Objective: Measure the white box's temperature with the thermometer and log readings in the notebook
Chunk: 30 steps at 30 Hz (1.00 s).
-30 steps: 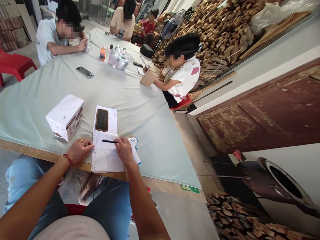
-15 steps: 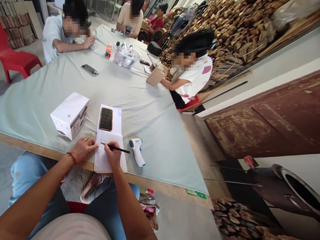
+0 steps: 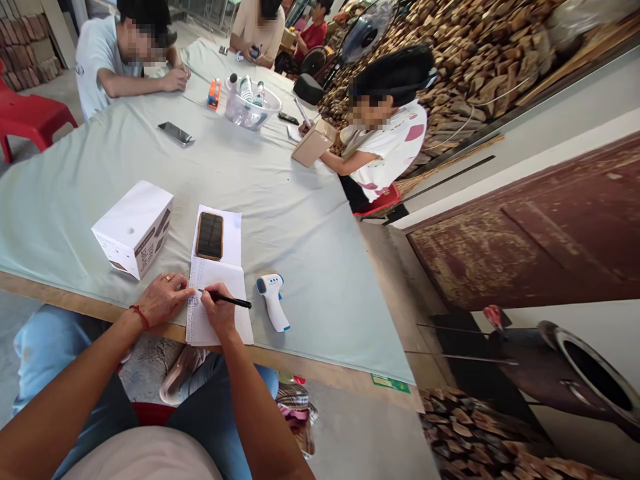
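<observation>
An open notebook [image 3: 220, 268] lies at the near edge of the table [image 3: 280, 220], which is covered with pale green cloth. My right hand [image 3: 218, 311] rests on the lower page and grips a black pen [image 3: 226, 299], its tip at the left margin. My left hand [image 3: 161, 298], with a ring and a red wrist string, lies flat with its fingertips on the notebook's left edge. A brown phone [image 3: 210, 235] lies on the upper page. A white and blue infrared thermometer [image 3: 273, 302] lies just right of the notebook.
A white box [image 3: 133, 229] stands left of the notebook. Farther off are a dark phone [image 3: 175, 133], a clear tub of bottles [image 3: 252, 107] and a cardboard box [image 3: 313, 142]. Several people sit around the table. Stacked firewood [image 3: 450, 60] fills the right background.
My right hand turned the pen into a writing grip and slid left on the page, uncovering the thermometer. The left hand stayed on the notebook's edge.
</observation>
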{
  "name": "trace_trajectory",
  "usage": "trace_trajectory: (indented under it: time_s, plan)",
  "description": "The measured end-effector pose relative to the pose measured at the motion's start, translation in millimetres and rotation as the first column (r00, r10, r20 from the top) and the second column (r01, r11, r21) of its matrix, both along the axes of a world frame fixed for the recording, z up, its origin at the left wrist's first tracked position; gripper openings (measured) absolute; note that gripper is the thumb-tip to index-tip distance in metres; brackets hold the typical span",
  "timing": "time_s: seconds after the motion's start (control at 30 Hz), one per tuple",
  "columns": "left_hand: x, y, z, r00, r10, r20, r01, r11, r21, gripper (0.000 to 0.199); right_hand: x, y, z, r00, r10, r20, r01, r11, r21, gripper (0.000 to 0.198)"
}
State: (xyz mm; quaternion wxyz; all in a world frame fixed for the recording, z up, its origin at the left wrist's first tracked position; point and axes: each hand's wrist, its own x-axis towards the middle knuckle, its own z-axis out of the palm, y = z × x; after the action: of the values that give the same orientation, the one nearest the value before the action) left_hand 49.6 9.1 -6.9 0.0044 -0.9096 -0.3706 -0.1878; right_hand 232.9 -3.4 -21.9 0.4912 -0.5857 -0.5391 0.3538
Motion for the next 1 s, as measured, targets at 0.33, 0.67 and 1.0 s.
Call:
trace_trajectory:
  time_s: [0.33,0.67,1.0]
  plan:
    - [0.1,-0.3,-1.6,0.999,0.005,0.054,-0.003,0.999,-0.045,0.029,0.7,0.5,-2.6,0.999,0.041,0.032,-0.041,0.999,-0.003,0.013]
    - [0.3,-0.2,-0.3,1.000,0.008,0.003,-0.008,1.000,-0.015,0.030,-0.6,-0.3,-0.8,0.999,0.029,0.039,-0.030,0.999,0.019,0.013]
    - [0.5,-0.1,-0.1,1.000,0.002,-0.004,-0.002,1.000,0.000,0.030,0.5,-0.4,-4.5,0.999,0.019,0.030,-0.021,0.998,0.054,0.014]
